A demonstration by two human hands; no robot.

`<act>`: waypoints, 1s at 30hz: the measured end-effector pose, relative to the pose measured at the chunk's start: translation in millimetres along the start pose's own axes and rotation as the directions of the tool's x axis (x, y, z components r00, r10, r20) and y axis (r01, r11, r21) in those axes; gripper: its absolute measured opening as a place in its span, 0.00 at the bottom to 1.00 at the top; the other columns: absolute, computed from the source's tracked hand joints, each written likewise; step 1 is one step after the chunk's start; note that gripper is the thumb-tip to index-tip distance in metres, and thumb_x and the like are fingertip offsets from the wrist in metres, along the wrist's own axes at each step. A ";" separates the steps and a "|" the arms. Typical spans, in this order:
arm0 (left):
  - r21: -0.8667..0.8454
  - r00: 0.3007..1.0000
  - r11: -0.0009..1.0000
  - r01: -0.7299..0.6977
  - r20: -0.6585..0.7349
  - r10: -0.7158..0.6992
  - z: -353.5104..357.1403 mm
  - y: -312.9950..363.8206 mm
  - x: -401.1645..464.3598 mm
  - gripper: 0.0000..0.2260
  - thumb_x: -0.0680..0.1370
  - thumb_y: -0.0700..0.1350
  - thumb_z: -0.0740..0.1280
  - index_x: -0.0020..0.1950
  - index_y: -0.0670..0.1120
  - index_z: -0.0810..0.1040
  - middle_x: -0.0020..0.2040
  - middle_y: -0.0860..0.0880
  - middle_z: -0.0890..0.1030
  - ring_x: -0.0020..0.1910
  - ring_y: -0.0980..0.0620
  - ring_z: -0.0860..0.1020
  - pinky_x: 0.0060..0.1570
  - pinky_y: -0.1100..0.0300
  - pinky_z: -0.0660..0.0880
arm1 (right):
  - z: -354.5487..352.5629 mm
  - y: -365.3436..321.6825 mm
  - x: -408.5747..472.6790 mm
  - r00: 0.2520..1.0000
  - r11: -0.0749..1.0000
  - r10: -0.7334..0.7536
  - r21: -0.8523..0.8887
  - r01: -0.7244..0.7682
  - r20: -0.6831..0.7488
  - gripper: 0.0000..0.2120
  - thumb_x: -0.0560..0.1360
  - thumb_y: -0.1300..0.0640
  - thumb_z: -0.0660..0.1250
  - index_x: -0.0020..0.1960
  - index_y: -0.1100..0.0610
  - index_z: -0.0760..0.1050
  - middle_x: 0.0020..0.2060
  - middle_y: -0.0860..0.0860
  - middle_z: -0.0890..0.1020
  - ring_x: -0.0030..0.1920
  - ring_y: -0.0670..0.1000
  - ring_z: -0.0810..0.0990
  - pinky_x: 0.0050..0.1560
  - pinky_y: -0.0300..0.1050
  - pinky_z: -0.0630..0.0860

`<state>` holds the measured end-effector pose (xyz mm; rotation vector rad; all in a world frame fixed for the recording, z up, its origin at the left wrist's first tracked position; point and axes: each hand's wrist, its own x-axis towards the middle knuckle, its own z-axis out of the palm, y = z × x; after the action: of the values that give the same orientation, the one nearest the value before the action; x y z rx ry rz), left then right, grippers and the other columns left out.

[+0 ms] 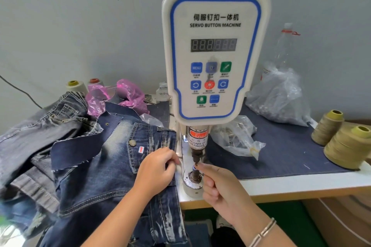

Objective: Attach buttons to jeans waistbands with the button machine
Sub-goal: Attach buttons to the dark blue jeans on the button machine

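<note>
Denim jeans (112,166) lie heaped across the lower left of the frame, the waistband (166,140) edge reaching the base of the button machine (214,52) at centre. The cloth is judged heavy, soft and limp; it will sag and drag off the table (301,184) edge unless supported, so hold should be taken on the stiff, doubled waistband close to the die, not on the loose leg fabric. The left hand (156,170) rests on the jeans with fingers curled, pinching the waistband edge just beside the machine post. The right hand (220,184), lower centre, pinches a small button part (197,164) between thumb and forefinger, at the lower die (194,172) under the punch (195,156). That part is judged light, hard and easy to drop; grip it by its rim. One button (132,142) is already fixed on the denim at centre left. Fingertips stand near the punch, where the warning label (197,139) sits. Around: clear plastic bags (279,98) right of the machine, one lying near the post, a pink bag (124,94) behind the jeans, thread cones (345,146) at right edge, and a plastic bottle (285,46) upper right.
</note>
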<state>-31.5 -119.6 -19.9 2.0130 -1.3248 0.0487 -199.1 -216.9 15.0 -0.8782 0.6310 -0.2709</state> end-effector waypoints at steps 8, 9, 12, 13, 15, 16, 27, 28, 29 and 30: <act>0.005 1.000 1.000 0.010 0.003 -0.010 0.2 0.5 0.1 0.08 0.72 0.38 0.63 0.39 0.51 0.77 0.37 0.58 0.76 0.38 0.60 0.73 0.39 0.66 0.67 | 3.3 -2.8 2.7 0.994 0.983 0.081 0.157 -0.092 0.072 0.16 0.65 0.60 0.73 0.50 0.62 0.74 0.23 0.50 0.69 0.18 0.45 0.64 0.17 0.35 0.60; 0.009 1.000 1.000 0.008 0.001 -0.008 0.2 0.4 0.1 0.09 0.72 0.37 0.64 0.39 0.51 0.77 0.37 0.58 0.76 0.39 0.60 0.73 0.39 0.67 0.67 | 3.3 -3.3 2.6 0.992 0.977 0.096 0.185 -0.110 0.080 0.15 0.65 0.60 0.73 0.49 0.61 0.74 0.23 0.50 0.69 0.18 0.45 0.64 0.17 0.35 0.61; 0.021 1.000 1.000 0.012 -0.008 -0.012 -0.2 1.3 -0.3 0.10 0.71 0.35 0.65 0.38 0.51 0.77 0.36 0.60 0.75 0.39 0.61 0.73 0.39 0.71 0.64 | 4.7 -3.9 1.1 0.988 0.959 0.125 0.245 -0.145 0.094 0.14 0.65 0.61 0.73 0.48 0.60 0.74 0.23 0.50 0.68 0.17 0.45 0.63 0.17 0.35 0.60; 0.023 1.000 1.000 0.013 -0.009 -0.013 -0.4 1.6 -0.5 0.10 0.71 0.35 0.65 0.38 0.51 0.77 0.36 0.60 0.74 0.39 0.61 0.73 0.39 0.71 0.63 | 4.9 -3.7 0.4 0.986 0.952 0.133 0.265 -0.155 0.097 0.14 0.65 0.61 0.73 0.48 0.60 0.74 0.23 0.50 0.68 0.17 0.45 0.63 0.17 0.35 0.60; 0.021 1.000 1.000 0.012 -0.010 -0.012 -0.4 2.2 -0.7 0.10 0.71 0.35 0.65 0.38 0.51 0.77 0.36 0.60 0.74 0.39 0.61 0.73 0.39 0.70 0.64 | 4.4 -3.7 -0.7 0.984 0.935 0.152 0.307 -0.175 0.097 0.15 0.65 0.61 0.72 0.51 0.62 0.76 0.23 0.50 0.67 0.17 0.45 0.63 0.17 0.35 0.60; 0.019 1.000 1.000 0.012 -0.010 -0.011 -0.5 2.4 -0.8 0.10 0.71 0.35 0.65 0.38 0.50 0.77 0.36 0.60 0.75 0.39 0.61 0.73 0.39 0.70 0.64 | 4.3 -3.8 -1.3 0.983 0.929 0.160 0.323 -0.182 0.095 0.15 0.66 0.61 0.71 0.51 0.63 0.76 0.23 0.50 0.67 0.17 0.45 0.63 0.17 0.35 0.60; 0.017 1.000 1.000 0.014 -0.017 -0.014 -0.2 3.0 -0.9 0.10 0.71 0.36 0.64 0.38 0.50 0.78 0.36 0.58 0.76 0.38 0.60 0.73 0.40 0.69 0.65 | 11.3 -6.0 -9.7 0.985 0.898 0.161 0.405 -0.170 0.057 0.14 0.66 0.62 0.71 0.50 0.65 0.77 0.22 0.50 0.67 0.17 0.45 0.63 0.17 0.35 0.60; 0.017 1.000 1.000 0.014 -0.017 -0.014 -0.2 3.0 -0.7 0.09 0.71 0.36 0.65 0.38 0.50 0.78 0.36 0.58 0.76 0.38 0.60 0.73 0.40 0.69 0.65 | 12.6 -6.4 -9.8 0.986 0.896 0.159 0.410 -0.168 0.056 0.14 0.66 0.63 0.70 0.50 0.65 0.77 0.22 0.50 0.67 0.17 0.45 0.63 0.17 0.35 0.60; 0.017 1.000 1.000 0.015 -0.018 -0.015 -0.2 2.9 -0.7 0.09 0.71 0.35 0.65 0.38 0.50 0.78 0.36 0.58 0.76 0.38 0.60 0.73 0.40 0.68 0.65 | 13.6 -6.8 -9.6 0.986 0.895 0.157 0.413 -0.166 0.056 0.14 0.65 0.63 0.70 0.50 0.65 0.76 0.22 0.50 0.67 0.17 0.45 0.63 0.17 0.34 0.60; 0.016 1.000 1.000 0.017 -0.019 -0.016 -0.2 3.0 -0.5 0.09 0.71 0.35 0.65 0.38 0.50 0.78 0.36 0.58 0.76 0.38 0.59 0.74 0.40 0.67 0.66 | 14.6 -7.1 -9.3 0.987 0.895 0.151 0.415 -0.162 0.058 0.13 0.65 0.64 0.70 0.49 0.64 0.76 0.22 0.51 0.67 0.17 0.45 0.63 0.17 0.34 0.60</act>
<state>-34.0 -119.7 -18.4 2.0320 -1.2997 0.0709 -197.2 -207.8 31.2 -0.4121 0.5884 -0.2379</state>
